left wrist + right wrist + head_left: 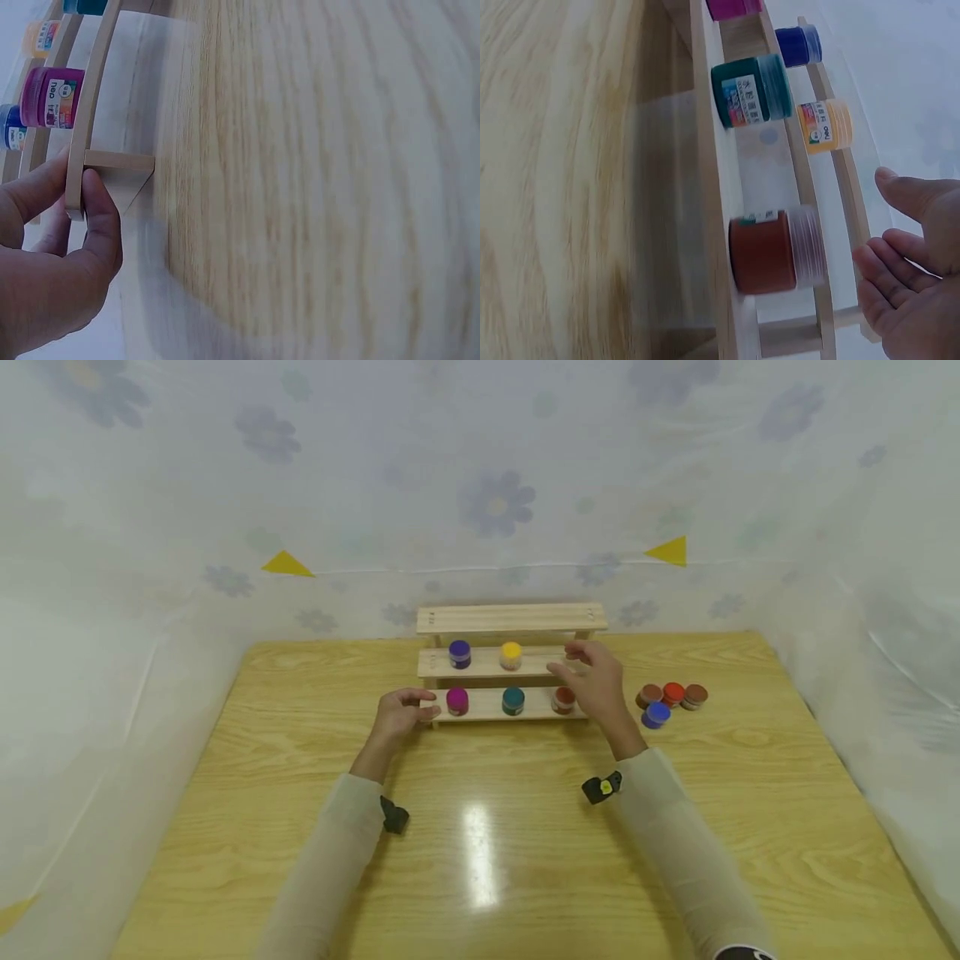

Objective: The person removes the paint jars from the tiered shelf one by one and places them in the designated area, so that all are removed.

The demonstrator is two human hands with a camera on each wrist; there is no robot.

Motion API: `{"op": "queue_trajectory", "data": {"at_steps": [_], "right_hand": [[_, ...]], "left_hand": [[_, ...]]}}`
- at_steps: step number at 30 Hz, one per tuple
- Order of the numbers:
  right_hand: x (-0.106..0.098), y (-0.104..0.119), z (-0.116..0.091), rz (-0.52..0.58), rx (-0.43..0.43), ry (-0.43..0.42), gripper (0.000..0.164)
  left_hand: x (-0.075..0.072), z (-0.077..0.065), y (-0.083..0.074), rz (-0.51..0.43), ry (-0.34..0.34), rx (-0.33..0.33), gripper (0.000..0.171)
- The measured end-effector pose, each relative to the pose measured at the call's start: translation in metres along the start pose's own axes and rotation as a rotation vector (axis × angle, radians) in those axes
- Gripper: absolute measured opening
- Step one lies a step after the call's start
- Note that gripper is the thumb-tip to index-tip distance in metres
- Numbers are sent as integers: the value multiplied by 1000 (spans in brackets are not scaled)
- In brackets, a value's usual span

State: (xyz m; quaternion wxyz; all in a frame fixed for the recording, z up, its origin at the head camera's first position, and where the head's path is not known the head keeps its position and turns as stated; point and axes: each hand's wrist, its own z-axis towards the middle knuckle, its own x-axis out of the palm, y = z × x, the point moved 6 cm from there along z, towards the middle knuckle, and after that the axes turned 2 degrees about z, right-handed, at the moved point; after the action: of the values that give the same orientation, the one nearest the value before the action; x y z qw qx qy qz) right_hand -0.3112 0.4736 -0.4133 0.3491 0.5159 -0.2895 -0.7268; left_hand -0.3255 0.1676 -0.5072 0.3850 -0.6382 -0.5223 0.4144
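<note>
A three-tier wooden rack (512,618) carries paint jars. My left hand (399,713) pinches the left end of its lowest board (77,169), thumb on one face and fingers on the other. Just beside that hold stands a magenta paint jar (52,97). A teal paint jar (513,701) and a brown paint jar (763,251) share the lowest board. On the middle board are a dark blue paint jar (460,654) and a yellow paint jar (511,656). My right hand (600,685) hovers by that board's right end, thumb and fingers apart, with nothing between them.
Right of the rack, a blue paint jar (656,715), a red paint jar (673,695) and two brownish jars (695,697) are clustered on the wooden table (480,793). Behind the rack hangs a flowered white sheet (420,485).
</note>
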Motion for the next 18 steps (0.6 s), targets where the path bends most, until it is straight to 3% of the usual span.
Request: {"op": "queue_trajectory", "data": {"at_steps": [4,11,18], "right_hand": [[9,3,5,68,31,28,46],[28,12,13,52,37,100,48],[46,18,18,150,84,119,45]], "left_hand": [[0,1,2,8,1,-2,28],[-3,0,2,22,-4,-5,27],[-5,-3,1,14,-8,9,28]]}}
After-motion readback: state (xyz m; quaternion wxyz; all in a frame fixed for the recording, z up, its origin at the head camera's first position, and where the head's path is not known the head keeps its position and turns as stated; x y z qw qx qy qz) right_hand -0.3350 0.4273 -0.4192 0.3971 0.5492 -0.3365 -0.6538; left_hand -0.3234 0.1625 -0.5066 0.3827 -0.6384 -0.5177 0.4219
